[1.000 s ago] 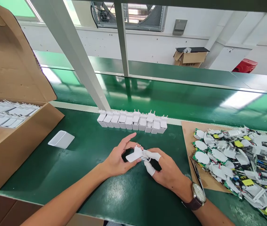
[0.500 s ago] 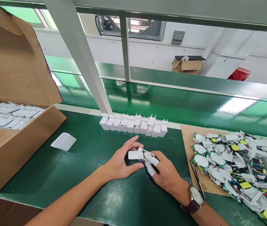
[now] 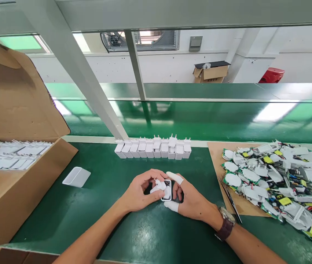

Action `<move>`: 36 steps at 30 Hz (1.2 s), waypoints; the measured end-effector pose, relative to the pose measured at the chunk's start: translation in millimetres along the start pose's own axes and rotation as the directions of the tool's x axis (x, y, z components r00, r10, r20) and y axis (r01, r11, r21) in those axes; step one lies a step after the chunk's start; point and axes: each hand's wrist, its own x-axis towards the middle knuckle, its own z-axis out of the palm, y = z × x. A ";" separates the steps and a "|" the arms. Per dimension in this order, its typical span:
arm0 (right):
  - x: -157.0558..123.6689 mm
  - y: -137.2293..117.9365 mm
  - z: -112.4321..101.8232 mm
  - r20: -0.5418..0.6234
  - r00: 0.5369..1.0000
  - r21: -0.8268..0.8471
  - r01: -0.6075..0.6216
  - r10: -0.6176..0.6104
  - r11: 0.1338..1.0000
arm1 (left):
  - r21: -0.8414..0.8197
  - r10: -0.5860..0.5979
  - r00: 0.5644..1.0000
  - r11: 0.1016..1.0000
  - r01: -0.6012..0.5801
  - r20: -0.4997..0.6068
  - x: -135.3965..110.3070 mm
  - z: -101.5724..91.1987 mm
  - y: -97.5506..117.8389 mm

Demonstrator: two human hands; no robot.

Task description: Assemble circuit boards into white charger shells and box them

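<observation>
Over the middle of the green surface point(image 3: 134, 236), we note a white housing point(image 3: 170, 190): rounded-rectangular rim, dark hollow mouth with something white showing in it. The right hand point(image 3: 194, 198) pinches it between thumb and forefinger, both in white covers. The left hand point(image 3: 140, 191) grasps a white pronged piece point(image 3: 159, 184) at the housing's left side. Left fingers mask part of this piece; we cannot make out how the two meet. Toward the surface's right edge, a heap of circuit boards point(image 3: 271, 179) is cut off by the frame. Along the far edge: a row of white casings point(image 3: 149, 150), prongs too small to count.
</observation>
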 end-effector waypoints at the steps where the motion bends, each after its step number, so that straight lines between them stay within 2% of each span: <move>1: 0.9 0.9 1.8 -0.027 0.999 -0.008 0.025 -0.025 1.000 | -0.048 -0.026 0.999 0.998 0.028 0.044 1.2 -1.8 2.6; 4: 2.6 0.4 4.3 -0.061 0.996 0.008 0.060 -0.060 0.998 | -0.060 -0.051 0.996 0.997 0.056 0.066 4.3 -4.8 6.4; 8: 3.4 -3.7 1.4 -0.028 0.999 0.038 0.029 -0.028 0.999 | 0.205 0.062 0.998 0.977 -0.061 0.005 8.3 1.0 10.0; 11: 3.4 -4.3 -0.5 -0.028 0.999 0.025 0.021 -0.020 0.999 | 0.364 0.089 0.996 0.927 -0.092 0.025 12.2 6.7 18.6; 16: 3.4 -3.1 0.0 -0.021 1.000 0.005 0.011 -0.011 1.000 | 0.516 -0.055 0.985 0.856 -0.036 0.161 17.7 5.8 36.4; 19: 4.1 -4.4 -0.2 -0.030 0.999 0.006 0.030 -0.030 1.000 | 0.557 -0.127 0.974 0.831 0.001 0.187 18.9 3.5 46.0; 22: 4.6 -6.1 -0.5 -0.028 0.999 -0.003 0.029 -0.029 1.000 | 0.562 -0.217 0.945 0.826 0.045 0.244 19.3 2.1 55.2; 25: 3.3 -7.6 0.3 -0.045 0.999 -0.024 0.029 -0.030 0.999 | 0.627 -0.247 0.932 0.779 0.029 0.264 21.4 -0.6 59.9; 27: 1.2 -9.1 1.0 -0.085 0.996 -0.055 0.020 -0.025 0.998 | 0.687 -0.194 0.946 0.726 -0.040 0.260 26.5 -5.2 61.2; 29: -1.7 -11.0 1.2 -0.113 0.994 -0.123 -0.013 -0.001 0.992 | 0.737 -0.089 0.969 0.667 -0.113 0.229 36.9 -11.7 64.8; 31: -4.3 -12.7 0.8 -0.102 0.995 -0.209 -0.023 0.002 0.978 | 0.775 0.076 0.989 0.615 -0.148 0.128 53.4 -16.2 73.6; 32: -5.3 -13.2 0.5 -0.086 0.996 -0.251 -0.005 -0.017 0.968 | 0.785 0.162 0.984 0.599 -0.154 0.070 63.7 -16.0 79.6; 34: -6.4 -13.7 -0.2 -0.055 0.996 -0.318 0.053 -0.074 0.947 | 0.789 0.278 0.960 0.589 -0.177 0.008 87.6 -8.3 91.7; 36: -6.8 -13.9 -1.0 -0.048 0.990 -0.370 0.103 -0.130 0.923 | 0.782 0.299 0.952 0.577 -0.237 0.068 114.4 8.6 98.4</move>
